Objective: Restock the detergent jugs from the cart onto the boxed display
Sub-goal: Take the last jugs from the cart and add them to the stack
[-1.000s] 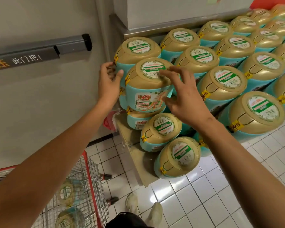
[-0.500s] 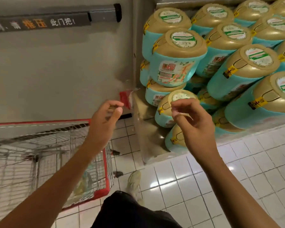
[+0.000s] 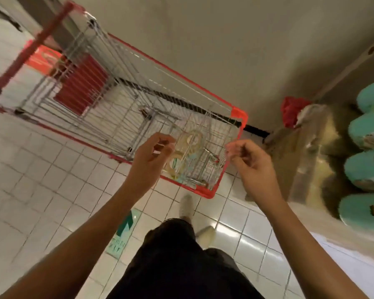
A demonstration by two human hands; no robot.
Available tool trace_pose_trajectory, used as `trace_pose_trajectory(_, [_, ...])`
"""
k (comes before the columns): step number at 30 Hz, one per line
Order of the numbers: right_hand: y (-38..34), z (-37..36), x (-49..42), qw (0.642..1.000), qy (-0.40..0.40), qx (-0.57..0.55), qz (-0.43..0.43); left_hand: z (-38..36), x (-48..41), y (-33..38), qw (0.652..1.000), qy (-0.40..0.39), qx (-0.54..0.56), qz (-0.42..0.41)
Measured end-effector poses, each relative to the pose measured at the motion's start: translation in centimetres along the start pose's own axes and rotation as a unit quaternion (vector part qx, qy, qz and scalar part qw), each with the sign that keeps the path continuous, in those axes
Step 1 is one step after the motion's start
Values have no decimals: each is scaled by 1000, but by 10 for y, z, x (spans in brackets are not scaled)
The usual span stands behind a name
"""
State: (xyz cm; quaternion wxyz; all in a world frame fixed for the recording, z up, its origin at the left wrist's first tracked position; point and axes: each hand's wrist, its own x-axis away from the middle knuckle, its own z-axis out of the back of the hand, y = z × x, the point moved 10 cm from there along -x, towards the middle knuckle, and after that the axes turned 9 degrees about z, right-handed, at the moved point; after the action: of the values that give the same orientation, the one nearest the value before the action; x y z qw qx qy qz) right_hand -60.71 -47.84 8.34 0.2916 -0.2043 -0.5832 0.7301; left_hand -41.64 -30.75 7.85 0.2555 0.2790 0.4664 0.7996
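1. Tiled floor (image 3: 52,169) and a plain wall (image 3: 225,50) framed the cart (image 3: 239,114), which stood left of the display (image 3: 311,158); the view was blurred.
2. Left hand (image 3: 151,156) hovered over the cart's near corner, fingers loosely curled, half closed, holding nothing.
3. Between the hands, at least 2 jugs (image 3: 190,139) lay in the cart's front end behind the wire, gold lids up; the exact count was unclear.
4. Right hand (image 3: 253,162) hung just beside the cart's corner, fingers curled, also empty.
5. Stacked jugs (image 3: 369,130) sat on the display at far right, well apart from both hands.
6. Risks, as I judged them: knuckles could catch the wire rim on reaching in; a 1-handed lift of a heavy jug could slip; leaning on the cart could roll it away; a careless placement could topple the stack.
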Motion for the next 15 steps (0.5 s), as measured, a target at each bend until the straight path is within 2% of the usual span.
trace_pose_trajectory(5, [14,-87,-68,992,-125,32,5,41,-24,-76,993,38,-25,111])
trace_pose_trajectory(9, [56,-167,-139,961,-249,122,0,44,-61,-159,972,20,-47,231])
trace_pose_trajectory(12, [122,-227,-189,900,-344,265,-16,24,-99,-223,949,11,-65,308])
trace_pose_trajectory(15, [196,-278,-226,786,-474,396,-7,-11,-138,-286,916,-22,-104,387])
